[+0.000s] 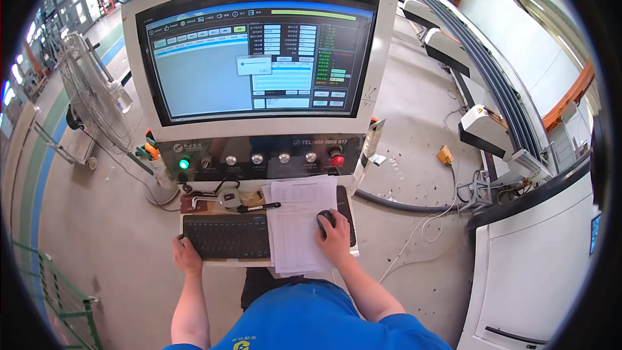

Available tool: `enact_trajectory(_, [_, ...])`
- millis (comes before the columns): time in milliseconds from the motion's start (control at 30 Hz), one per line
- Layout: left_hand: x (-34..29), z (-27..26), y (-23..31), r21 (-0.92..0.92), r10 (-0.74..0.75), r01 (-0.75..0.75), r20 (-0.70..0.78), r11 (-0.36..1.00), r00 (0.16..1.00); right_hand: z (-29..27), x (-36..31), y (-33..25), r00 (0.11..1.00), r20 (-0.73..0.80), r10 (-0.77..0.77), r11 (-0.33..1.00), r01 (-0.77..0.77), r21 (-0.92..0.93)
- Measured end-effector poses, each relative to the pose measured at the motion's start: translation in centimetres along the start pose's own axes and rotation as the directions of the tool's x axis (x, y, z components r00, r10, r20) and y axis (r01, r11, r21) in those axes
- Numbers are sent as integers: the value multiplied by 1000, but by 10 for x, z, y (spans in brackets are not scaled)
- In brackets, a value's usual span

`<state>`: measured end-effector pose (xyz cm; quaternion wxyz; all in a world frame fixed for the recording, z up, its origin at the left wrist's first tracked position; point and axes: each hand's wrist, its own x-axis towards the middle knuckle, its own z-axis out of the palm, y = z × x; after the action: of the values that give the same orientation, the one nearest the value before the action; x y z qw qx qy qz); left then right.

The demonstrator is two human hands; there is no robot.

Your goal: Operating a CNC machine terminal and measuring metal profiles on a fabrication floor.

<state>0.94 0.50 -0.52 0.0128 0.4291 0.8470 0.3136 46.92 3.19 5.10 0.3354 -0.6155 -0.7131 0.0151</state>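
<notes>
My right hand is curled over a black computer mouse, which rests on printed paper sheets. At the shelf's front left corner, my left hand is closed round the edge beside a black keyboard, thumb on top; its other fingers are partly hidden. Behind the keyboard lie a black marker pen, a tape measure and hex keys. Above stands a large monitor with a small dialog box on its screen.
Below the monitor, a button panel carries a lit green button and a red emergency stop. A fan stands at left. Long dark bars run along the machine at right, with a white cabinet nearer. Cables cross the floor.
</notes>
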Motion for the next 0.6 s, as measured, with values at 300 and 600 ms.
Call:
enact_trajectory(300, [-1,-3,2,34,10,-11,22,999,1000,0,2,5,1000,16,-12,998,11,66])
enact_trajectory(600, [-2,-9,8,23,-30,28,60,999,998,-2,1,-1,998,70,-5,999,2,38])
